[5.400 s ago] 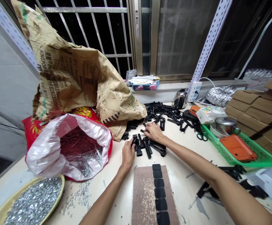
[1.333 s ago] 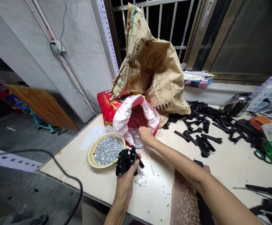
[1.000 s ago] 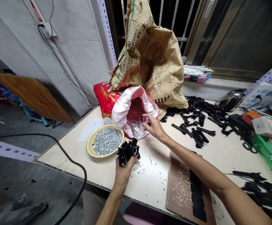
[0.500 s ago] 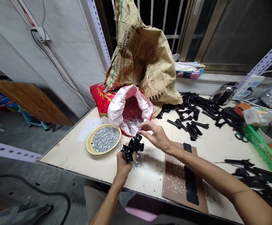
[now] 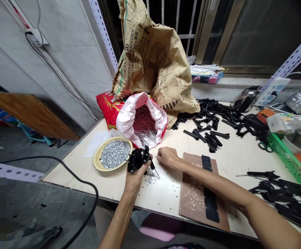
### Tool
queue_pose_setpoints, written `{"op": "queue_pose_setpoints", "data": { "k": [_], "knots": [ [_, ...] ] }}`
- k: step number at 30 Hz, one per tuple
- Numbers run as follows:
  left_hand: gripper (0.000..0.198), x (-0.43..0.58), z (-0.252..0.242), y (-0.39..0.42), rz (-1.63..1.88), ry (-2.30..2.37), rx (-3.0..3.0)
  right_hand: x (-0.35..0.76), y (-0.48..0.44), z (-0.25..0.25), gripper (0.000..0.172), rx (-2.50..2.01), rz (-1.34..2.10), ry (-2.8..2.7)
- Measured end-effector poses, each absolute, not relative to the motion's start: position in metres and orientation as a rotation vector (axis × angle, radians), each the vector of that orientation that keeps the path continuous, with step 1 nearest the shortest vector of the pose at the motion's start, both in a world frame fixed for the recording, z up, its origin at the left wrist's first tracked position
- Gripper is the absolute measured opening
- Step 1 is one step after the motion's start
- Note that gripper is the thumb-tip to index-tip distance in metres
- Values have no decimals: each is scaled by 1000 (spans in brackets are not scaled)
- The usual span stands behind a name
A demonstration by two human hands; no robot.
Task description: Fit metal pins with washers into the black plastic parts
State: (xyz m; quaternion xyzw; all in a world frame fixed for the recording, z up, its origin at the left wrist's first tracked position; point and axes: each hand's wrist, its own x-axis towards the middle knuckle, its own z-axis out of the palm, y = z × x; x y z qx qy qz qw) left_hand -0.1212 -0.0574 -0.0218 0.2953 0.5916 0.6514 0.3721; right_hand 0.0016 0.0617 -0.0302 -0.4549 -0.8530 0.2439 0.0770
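Note:
My left hand (image 5: 137,173) is closed around several black plastic parts (image 5: 137,159), held together in a bunch above the table. A thin metal rod (image 5: 156,172) slants down from the bunch; whether it is fixed in a part I cannot tell. Just right of it, my right hand (image 5: 168,157) rests low over the table with its fingers curled in; their tips are hidden. Small loose metal pieces (image 5: 150,178) lie under the left hand. Beside it stands a yellow dish (image 5: 96,162) full of small shiny metal pieces. Behind is an open sack (image 5: 125,119) of thin metal rods.
A brown board (image 5: 192,207) with black pads lies beneath my right forearm. Loose black parts (image 5: 212,140) are heaped at the back right, with more black pieces (image 5: 282,193) at the right edge near a green basket (image 5: 285,159). A tall brown paper sack (image 5: 173,65) stands behind.
My right hand has left the black parts and moved down and right to the tabletop, its fingers curling. My left hand has turned the bunch and shifted slightly left.

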Motion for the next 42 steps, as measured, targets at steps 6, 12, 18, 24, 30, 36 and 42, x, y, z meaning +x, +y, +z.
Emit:
{"op": "queue_pose_setpoints", "data": {
  "k": [6, 12, 18, 24, 30, 36, 42],
  "knots": [
    [51, -122, -13, -50, 1598, 1363, 526, 22, 75, 15, 40, -813, 1082, -1800],
    [43, -114, -14, -43, 1543, 1342, 565, 17, 52, 33, 24, -577, 1007, -1730],
    [47, -117, -15, -41, 1610, 1378, 592, 14, 43, 15, 20, -537, 987, -1907],
    [44, -124, -14, -49, 1610, 1405, 580, -2, 87, 15, 20, -693, 763, -2058],
    [42, -131, -13, -54, 1649, 1519, 598, -62, 124, -7, 28, -1360, 353, -2650],
    [40, -139, -15, -52, 1646, 1486, 542, -81, 126, -21, 25, -1490, 240, -2699],
    [44, -135, -15, -49, 1662, 1457, 505, -68, 134, -22, 29, -1498, 170, -2714]
  ]
}}
